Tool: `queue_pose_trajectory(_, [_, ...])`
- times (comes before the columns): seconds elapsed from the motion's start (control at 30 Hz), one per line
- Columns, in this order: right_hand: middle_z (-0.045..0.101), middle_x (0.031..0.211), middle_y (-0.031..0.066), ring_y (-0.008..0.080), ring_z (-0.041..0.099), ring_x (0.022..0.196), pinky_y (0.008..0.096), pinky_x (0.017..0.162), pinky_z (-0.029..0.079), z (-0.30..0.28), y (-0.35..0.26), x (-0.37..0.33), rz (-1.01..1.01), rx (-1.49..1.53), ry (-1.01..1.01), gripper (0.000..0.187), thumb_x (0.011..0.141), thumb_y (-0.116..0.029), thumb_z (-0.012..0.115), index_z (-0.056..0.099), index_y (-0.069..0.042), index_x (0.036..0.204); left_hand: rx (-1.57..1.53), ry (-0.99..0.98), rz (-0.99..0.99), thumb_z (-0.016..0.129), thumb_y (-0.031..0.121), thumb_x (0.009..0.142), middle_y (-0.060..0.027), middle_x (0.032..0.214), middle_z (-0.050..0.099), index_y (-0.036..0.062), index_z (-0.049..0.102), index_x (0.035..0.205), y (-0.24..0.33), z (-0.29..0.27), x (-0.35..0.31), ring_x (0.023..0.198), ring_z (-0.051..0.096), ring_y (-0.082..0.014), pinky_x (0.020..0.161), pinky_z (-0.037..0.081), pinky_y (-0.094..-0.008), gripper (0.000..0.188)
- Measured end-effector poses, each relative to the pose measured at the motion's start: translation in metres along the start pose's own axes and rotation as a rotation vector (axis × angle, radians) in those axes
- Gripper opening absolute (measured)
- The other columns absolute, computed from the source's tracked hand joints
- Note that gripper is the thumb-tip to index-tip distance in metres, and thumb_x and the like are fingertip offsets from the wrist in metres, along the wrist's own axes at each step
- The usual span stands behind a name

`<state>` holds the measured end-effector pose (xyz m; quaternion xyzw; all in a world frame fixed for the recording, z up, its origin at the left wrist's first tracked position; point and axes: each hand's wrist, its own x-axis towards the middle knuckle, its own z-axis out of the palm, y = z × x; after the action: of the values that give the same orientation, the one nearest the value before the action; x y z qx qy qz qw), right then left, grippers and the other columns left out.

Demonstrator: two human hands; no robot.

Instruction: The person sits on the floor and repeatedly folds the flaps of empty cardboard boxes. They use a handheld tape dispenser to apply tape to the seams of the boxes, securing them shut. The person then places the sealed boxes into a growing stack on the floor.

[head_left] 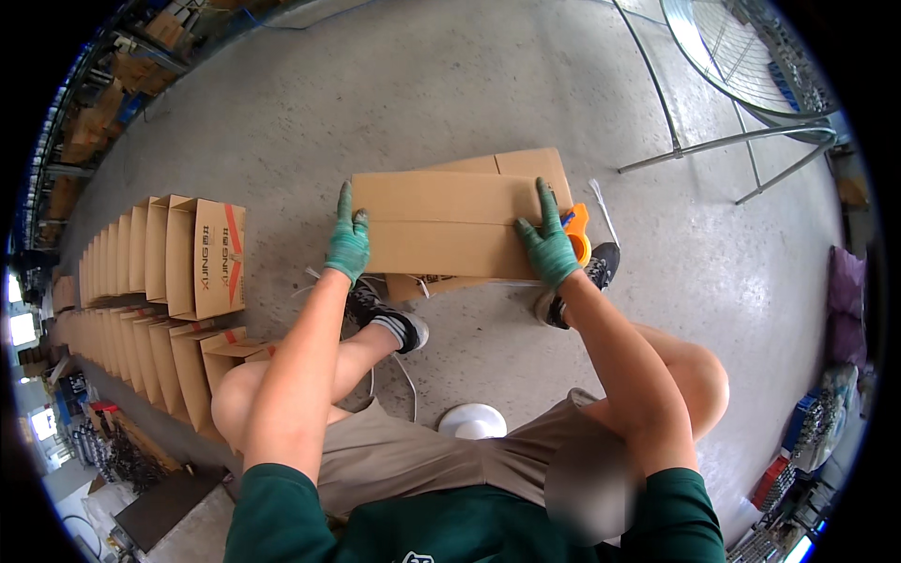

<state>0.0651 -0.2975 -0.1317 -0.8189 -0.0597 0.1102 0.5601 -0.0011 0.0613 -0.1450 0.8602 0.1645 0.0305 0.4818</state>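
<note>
A brown cardboard box (pixel 439 202) lies between my hands, its upper face toward me and a straight seam running across it. My left hand (pixel 348 244), in a green glove, grips its left end with the thumb near the edge. At the right end my right hand (pixel 550 246), gloved alike, holds it with the thumb over the top face. Beneath it, turned at an angle, another piece of brown cardboard (pixel 530 162) shows on the floor; the held box hides most of it. Just right of my right hand sits an orange tape dispenser (pixel 580 239), partly covered by the glove.
Two rows of open cartons (pixel 218 258) stand on the floor at my left. White string (pixel 603 214) lies beyond my right shoe, more near my left foot. A large metal fan on a stand (pixel 676 150) is at the far right. Shelving (pixel 113 103) lines the far left.
</note>
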Motion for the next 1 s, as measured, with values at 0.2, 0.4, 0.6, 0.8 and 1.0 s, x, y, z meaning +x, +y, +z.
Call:
queue_pose_trajectory(0.2, [0.067,0.120,0.0200,0.0372,0.068,0.105,0.0451,0.091,0.053,-0.063,0.064,0.025,0.239,-0.568,-0.115,0.051,0.097,-0.031,0.058,0.047,-0.022,0.145,-0.091,-0.024,0.139,0.044,0.010,0.106,-0.0154,0.159,0.039,0.0237,0.025,0.160,-0.001,0.005,0.007,0.142,0.042,-0.0279,0.113,0.036,-0.0340,0.059])
queue_pose_trajectory(0.4, [0.067,0.116,0.0225,0.0415,0.066,0.107,0.0488,0.092,0.052,-0.018,0.128,0.012,0.341,-0.841,-0.211,0.039,0.093,-0.028,0.059,0.056,-0.020,0.131,-0.125,0.007,0.054,0.045,0.012,0.107,-0.0151,0.154,0.045,0.0225,0.033,0.158,-0.015,-0.005,-0.001,0.136,0.046,-0.0262,0.112,0.036,-0.0333,0.053])
queue_pose_trajectory(0.6, [0.073,0.098,0.0146,0.0338,0.069,0.096,0.0421,0.085,0.054,-0.035,0.161,0.024,0.283,-0.603,0.069,0.025,0.088,-0.015,0.062,0.069,-0.016,0.112,-0.112,0.021,0.029,0.047,0.014,0.106,-0.0157,0.154,0.044,0.0212,0.036,0.156,-0.010,-0.004,-0.003,0.137,0.045,-0.0264,0.113,0.035,-0.0345,0.052])
queue_pose_trajectory(0.8, [0.067,0.105,0.0107,0.0179,0.064,0.080,0.0309,0.075,0.057,-0.113,-0.001,0.069,0.104,0.582,0.206,0.052,0.084,-0.008,0.054,0.057,-0.003,0.136,-0.154,0.048,0.077,0.049,0.015,0.106,-0.0160,0.153,0.046,0.0232,0.038,0.155,-0.011,0.005,0.004,0.137,0.046,-0.0276,0.113,0.038,-0.0365,0.052])
queue_pose_trajectory(1.0, [0.070,0.093,0.0046,0.0122,0.061,0.086,0.0289,0.082,0.051,-0.061,-0.118,0.052,-0.051,0.123,-0.281,0.033,0.092,-0.026,0.068,0.071,0.002,0.108,-0.032,0.044,-0.007,0.051,0.015,0.105,-0.0197,0.151,0.046,0.0276,0.038,0.155,0.003,0.003,0.005,0.136,0.048,-0.0329,0.112,0.039,-0.0387,0.053])
